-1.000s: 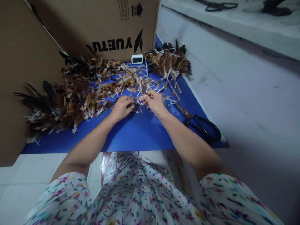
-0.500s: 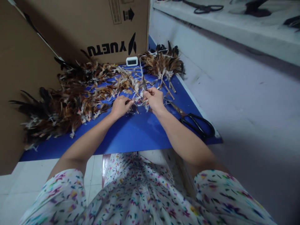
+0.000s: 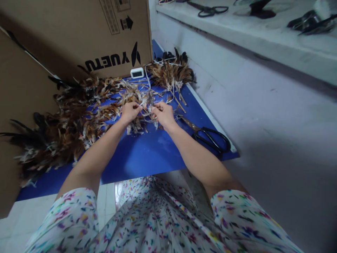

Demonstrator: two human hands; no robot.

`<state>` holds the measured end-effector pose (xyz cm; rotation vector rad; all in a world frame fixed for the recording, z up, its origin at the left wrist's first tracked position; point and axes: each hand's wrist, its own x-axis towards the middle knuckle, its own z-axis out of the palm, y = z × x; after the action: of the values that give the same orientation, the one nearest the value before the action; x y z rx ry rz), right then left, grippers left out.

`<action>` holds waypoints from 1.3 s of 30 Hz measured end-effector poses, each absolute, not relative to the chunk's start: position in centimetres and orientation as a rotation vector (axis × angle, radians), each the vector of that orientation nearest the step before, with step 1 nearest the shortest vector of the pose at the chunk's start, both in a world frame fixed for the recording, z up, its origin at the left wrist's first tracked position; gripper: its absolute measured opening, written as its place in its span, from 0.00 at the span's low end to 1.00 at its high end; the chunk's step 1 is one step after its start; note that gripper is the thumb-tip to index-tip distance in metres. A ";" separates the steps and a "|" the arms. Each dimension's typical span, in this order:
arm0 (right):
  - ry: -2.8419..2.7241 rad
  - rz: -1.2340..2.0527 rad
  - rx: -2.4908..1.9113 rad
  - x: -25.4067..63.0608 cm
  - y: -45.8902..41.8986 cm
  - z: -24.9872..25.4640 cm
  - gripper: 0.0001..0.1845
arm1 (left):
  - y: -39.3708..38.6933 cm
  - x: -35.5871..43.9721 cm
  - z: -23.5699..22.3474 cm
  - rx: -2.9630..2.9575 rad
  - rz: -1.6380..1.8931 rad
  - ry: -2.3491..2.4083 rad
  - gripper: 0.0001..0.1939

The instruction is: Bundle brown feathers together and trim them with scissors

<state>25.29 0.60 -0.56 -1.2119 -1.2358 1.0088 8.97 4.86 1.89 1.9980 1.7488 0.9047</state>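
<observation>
The grey feather tuft (image 3: 149, 97) stands between the hands, tip pointing away from the person, nearer the right hand (image 3: 164, 114), which pinches its base above the blue table (image 3: 147, 154), while the left hand (image 3: 130, 112) pinches a white strand (image 3: 141, 104) beside it

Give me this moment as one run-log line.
left hand: pinching white strand | right hand: fingers at feathers | scissors: on table, beyond reach of neither

Tabletop (image 3: 144, 154) front passable; scissors (image 3: 195, 128) block right, feathers (image 3: 65, 133) left.
</observation>
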 end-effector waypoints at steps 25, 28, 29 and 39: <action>-1.101 1.161 -1.176 25.7 0.3 0.0 0.06 | 3.3 11.3 4.1 1.708 0.853 1.219 0.16; -1.070 1.169 -1.150 25.9 0.4 0.0 0.06 | 3.7 11.0 3.8 1.674 0.860 1.229 0.17; -1.058 1.175 -1.140 26.0 0.4 -0.1 0.05 | 3.9 10.9 3.7 1.664 0.871 1.232 0.17; -0.872 1.192 -1.145 26.3 0.9 0.2 0.05 | 5.8 9.2 3.5 1.640 0.918 1.237 0.19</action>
<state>26.28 0.89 0.23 -1.1452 -0.8720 1.1920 9.16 5.81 3.52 1.6400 1.2368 0.9177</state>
